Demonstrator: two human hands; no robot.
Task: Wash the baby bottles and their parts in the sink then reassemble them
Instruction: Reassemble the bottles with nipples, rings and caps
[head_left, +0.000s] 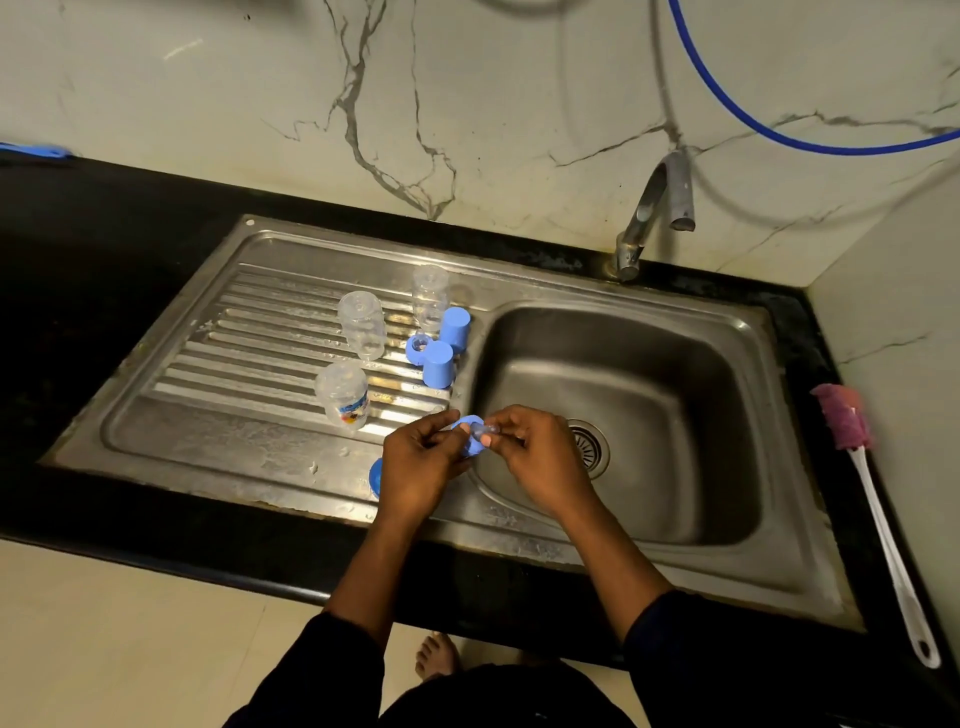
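My left hand grips a blue screw ring over the sink's left rim. My right hand pinches a clear teat that sits in that ring. Three clear bottles stand upside down on the ribbed drainboard: one at the back, one in the middle, one with a printed label nearest me. Two blue caps stand beside a blue ring with a teat. Another blue ring lies partly hidden under my left wrist.
The steel sink basin with its drain lies to the right, the tap behind it with no water running. A pink bottle brush with a white handle lies on the black counter at the right. A blue hose hangs on the marble wall.
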